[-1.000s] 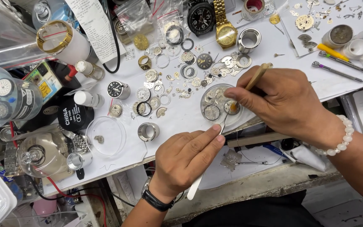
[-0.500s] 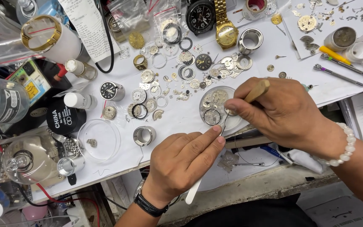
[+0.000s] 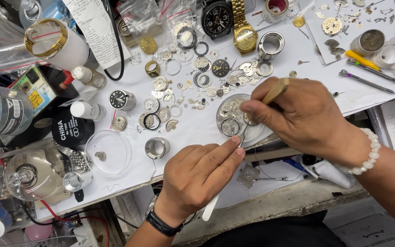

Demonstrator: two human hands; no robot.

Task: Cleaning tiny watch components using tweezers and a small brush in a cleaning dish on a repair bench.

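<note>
My left hand (image 3: 197,176) is closed on a thin tool with a white handle (image 3: 210,208). Its metal tip reaches up to a small round glass dish (image 3: 220,106) of watch parts near the bench's front edge. My right hand (image 3: 307,119) hovers over the right side of the same dish, pinching a tool with a wooden handle (image 3: 276,90). That tool points down into the dish beside a small ring-shaped part (image 3: 230,127). The two tool tips are close together. My left wrist carries a black watch (image 3: 158,222) and my right wrist a white bead bracelet (image 3: 366,156).
Several loose dials, gears and rings (image 3: 184,91) lie behind the dish. A black wristwatch (image 3: 216,18) and a gold one (image 3: 244,34) lie at the back. A metal case ring (image 3: 156,147) and a clear dish (image 3: 108,153) sit to the left, screwdrivers (image 3: 371,81) to the right.
Both hands stay over the dish with only small shifts. The right hand's wooden-handled tool has tilted a little, and the view has moved slightly.
</note>
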